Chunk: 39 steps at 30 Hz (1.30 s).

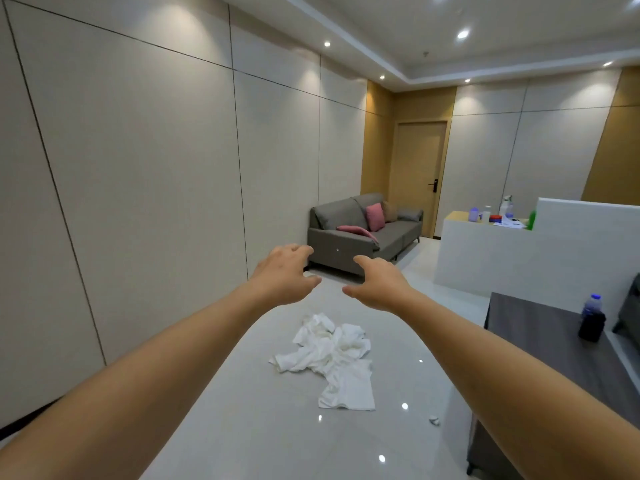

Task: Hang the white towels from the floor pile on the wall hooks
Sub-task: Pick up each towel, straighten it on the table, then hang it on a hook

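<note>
1. On the glossy floor (263,427) ahead, the white towels (332,358) lie in one crumpled pile, between the panelled wall (138,168) on the left and a dark table (540,344) on the right.
2. Left hand (284,271) and right hand (379,284) both stretch forward above and beyond the pile, fingers loosely spread, holding nothing, not touching the towels.
3. Step in hand, as I read it: reach down for the first towel. Nothing hung yet.
4. Doing it well: pick one loose edge, e.g. the flat flap nearest the camera, and lift it slowly so the layers separate. Grabbing the bunched middle likely drags several up together.
5. Once lifted, find a hem or corner with the second hand, so the cloth can drape over a hook without sliding off.
6. Wall hooks are not visible in this view. The left wall shows only plain panels with thin seams. Need to locate them before carrying.
7. Open room: wide floor strip around the pile, running toward the grey sofa (367,226). Wall side looks free to walk.
8. Edges to watch: the table corner near the right arm, with a bottle (592,320) on it, and the white counter (485,251) behind.
9. Small white scrap (434,420) lies on the floor right of the pile. Cannot tell what it is.
</note>
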Each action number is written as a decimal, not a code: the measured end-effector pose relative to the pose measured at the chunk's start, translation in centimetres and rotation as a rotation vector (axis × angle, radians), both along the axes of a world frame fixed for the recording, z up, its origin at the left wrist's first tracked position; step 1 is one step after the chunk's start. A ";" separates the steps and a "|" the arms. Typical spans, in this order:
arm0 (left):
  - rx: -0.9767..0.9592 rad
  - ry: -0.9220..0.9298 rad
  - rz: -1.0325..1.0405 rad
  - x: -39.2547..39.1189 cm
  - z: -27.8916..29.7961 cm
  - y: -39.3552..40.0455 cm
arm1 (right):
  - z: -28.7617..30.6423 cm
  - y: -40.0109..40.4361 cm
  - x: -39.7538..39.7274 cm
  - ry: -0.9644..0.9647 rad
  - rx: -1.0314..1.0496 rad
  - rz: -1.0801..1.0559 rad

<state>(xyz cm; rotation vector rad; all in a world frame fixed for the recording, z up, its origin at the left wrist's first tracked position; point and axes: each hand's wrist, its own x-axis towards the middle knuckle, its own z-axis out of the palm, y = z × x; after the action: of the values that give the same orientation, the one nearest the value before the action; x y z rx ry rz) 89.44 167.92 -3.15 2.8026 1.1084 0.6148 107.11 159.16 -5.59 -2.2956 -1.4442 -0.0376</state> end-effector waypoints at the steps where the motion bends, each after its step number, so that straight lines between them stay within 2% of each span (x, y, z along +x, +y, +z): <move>1: 0.005 0.000 0.000 1.0 -0.2 1.3 | -0.1 1.4 0.9 -0.006 0.002 0.008; 8: 0.039 -0.006 0.034 9.9 -0.4 11.4 | -0.4 11.6 9.8 -0.019 0.020 0.063; 20: 0.098 -0.015 0.043 25.1 4.4 26.4 | 3.6 27.5 26.0 -0.046 0.062 0.101; 29: 0.093 -0.028 -0.006 30.1 2.4 37.3 | 1.4 39.0 30.5 -0.037 0.035 0.082; 39: 0.085 0.000 -0.087 32.9 1.7 55.6 | 0.2 55.4 32.1 0.001 0.040 -0.019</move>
<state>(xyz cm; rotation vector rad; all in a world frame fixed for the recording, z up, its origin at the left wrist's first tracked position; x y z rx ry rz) 122.35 223.51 -1.45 2.9043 0.9763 0.6686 139.17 214.57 -5.37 -2.2762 -1.4088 -0.0702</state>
